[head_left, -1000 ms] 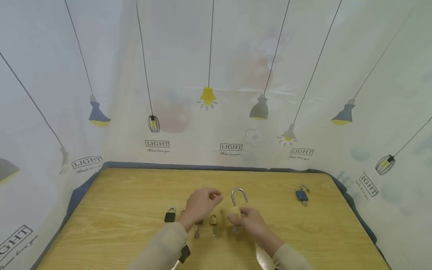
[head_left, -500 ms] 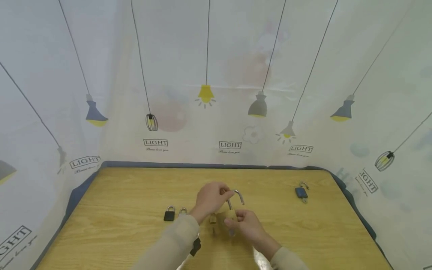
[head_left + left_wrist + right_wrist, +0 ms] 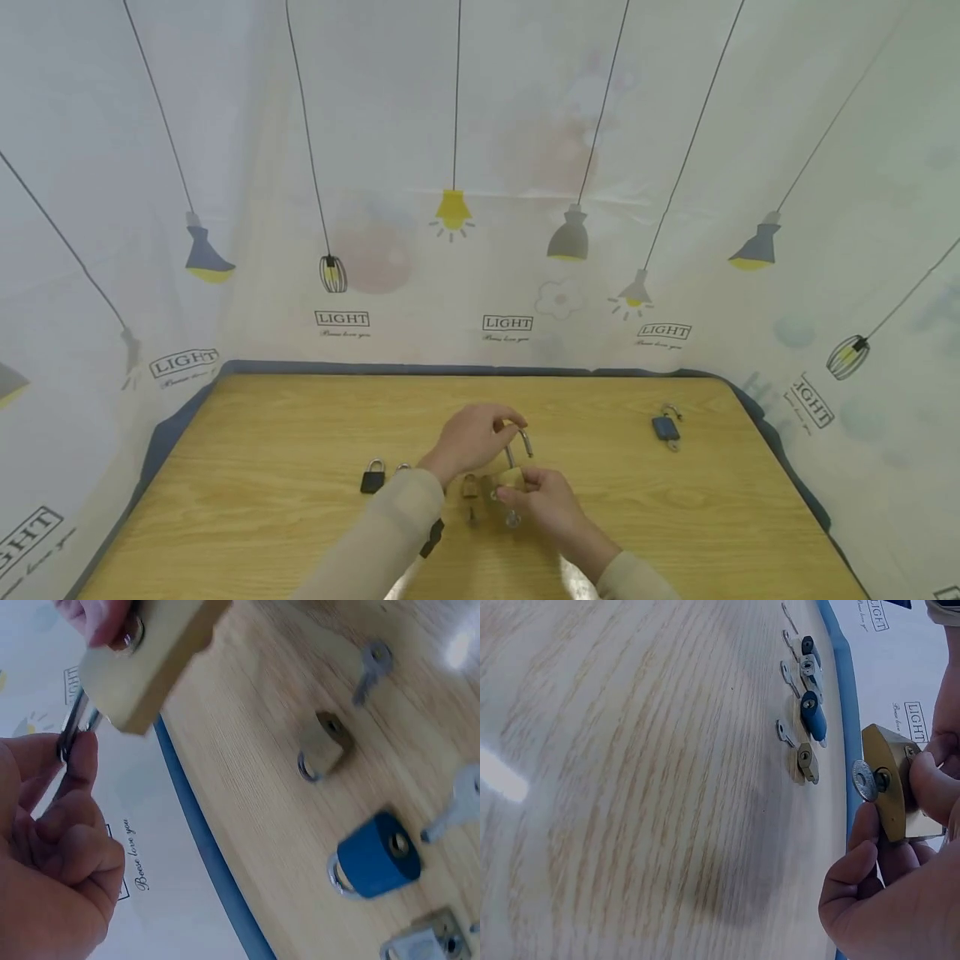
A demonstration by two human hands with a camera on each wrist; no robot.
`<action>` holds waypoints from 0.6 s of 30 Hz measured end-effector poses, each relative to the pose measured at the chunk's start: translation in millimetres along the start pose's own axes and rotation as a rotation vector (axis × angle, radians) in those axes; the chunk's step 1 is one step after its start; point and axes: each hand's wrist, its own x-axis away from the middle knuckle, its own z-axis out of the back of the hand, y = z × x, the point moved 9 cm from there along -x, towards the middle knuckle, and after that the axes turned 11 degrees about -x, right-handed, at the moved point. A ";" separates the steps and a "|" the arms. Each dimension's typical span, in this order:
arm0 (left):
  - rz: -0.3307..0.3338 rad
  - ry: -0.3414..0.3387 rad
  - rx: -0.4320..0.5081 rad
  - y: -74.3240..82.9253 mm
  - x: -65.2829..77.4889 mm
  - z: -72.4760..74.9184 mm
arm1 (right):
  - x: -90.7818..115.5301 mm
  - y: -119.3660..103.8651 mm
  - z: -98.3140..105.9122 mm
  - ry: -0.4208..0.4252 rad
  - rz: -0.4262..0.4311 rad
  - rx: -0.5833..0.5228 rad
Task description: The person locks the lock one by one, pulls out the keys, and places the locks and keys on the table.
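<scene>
A large brass padlock (image 3: pixel 512 478) is held up over the table, its shackle (image 3: pixel 527 442) raised with one leg free of the body. My right hand (image 3: pixel 551 504) grips the body between thumb and fingers. A round-headed key (image 3: pixel 864 780) sits in the keyhole on its underside. At the shackle's curve, my left hand (image 3: pixel 472 437) pinches the metal between thumb and fingertips, hiding part of it. Just left of the big lock, a small brass padlock (image 3: pixel 470 487) lies on the table, with a key (image 3: pixel 375 664) close to its keyhole end.
In the left wrist view, a blue padlock (image 3: pixel 379 855) and a silver key (image 3: pixel 457 802) lie beyond the small lock. A black padlock (image 3: pixel 372 481) lies left of the left sleeve. A blue padlock with an open shackle (image 3: pixel 665 427) lies toward the table's right side.
My left hand has moved right, from beside the large padlock onto its shackle, and now pinches it. My right hand keeps its grip on the body, which has shifted slightly left.
</scene>
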 end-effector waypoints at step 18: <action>-0.060 -0.016 -0.005 -22.4 8.1 -1.1 | 1.7 5.1 9.6 0.039 -0.007 -0.038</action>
